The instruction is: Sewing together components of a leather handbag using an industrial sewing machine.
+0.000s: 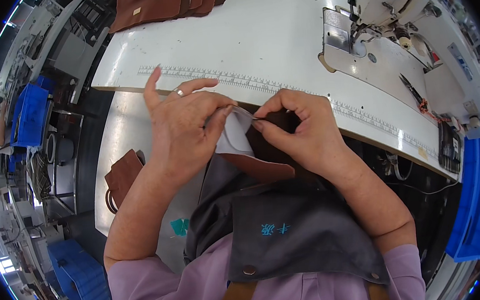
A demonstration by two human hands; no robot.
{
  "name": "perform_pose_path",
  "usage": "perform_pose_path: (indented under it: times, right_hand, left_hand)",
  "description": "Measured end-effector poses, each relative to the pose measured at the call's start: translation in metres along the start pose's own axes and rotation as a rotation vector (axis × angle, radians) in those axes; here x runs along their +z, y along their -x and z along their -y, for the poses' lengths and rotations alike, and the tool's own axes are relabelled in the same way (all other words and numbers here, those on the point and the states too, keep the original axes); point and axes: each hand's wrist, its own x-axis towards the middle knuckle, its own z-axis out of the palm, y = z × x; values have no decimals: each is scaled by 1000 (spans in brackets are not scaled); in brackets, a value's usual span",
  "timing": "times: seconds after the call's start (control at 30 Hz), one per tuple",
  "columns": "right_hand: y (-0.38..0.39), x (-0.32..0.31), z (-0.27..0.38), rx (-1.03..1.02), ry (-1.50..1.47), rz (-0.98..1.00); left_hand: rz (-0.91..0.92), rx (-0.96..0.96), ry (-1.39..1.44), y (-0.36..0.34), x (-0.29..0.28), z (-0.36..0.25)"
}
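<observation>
Head-worn view (fisheye), downward, near hands (183,120)

The workpiece (261,168) is brown and white, the apron (317,246) dark grey, the shirt (144,290) lilac

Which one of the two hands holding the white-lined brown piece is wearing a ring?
The left hand: a silver-coloured ring circles one finger, while the right hand shows none.

Stacked brown pieces (158,3) cropped above, brown workpiece (264,169) partly behind fingers (273,135)
</observation>
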Motion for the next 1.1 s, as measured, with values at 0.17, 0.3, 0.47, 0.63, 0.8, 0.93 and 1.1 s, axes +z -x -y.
perform_pose_path:
  times: [0.17,0.3,0.47,0.63,0.8,0.93,1.1]
  right_hand:
    - [-27,7,19,-231,-160,-128]
    - [-32,-8,11,-132,-287,-178]
    - [-7,-45,-38,103,-11,-452]
    - [22,-88,-69,59,479,-443]
    - [29,-113,-74,-49,785,-278]
    - [29,-126,-80,-253,791,-269]
    - [34,-130,-82,-297,854,-194]
  left_hand:
    - [-74,149,-390,-40,-59,-16]
    - [-90,427,-560,-97,-54,-28]
    - [169,763,-360,-164,51,-42]
    - [75,786,-160,-183,125,-63]
    - [120,693,-17,-197,138,-69]
    - [177,667,-32,-202,139,-73]
    - [239,608,-62,-204,140,-74]
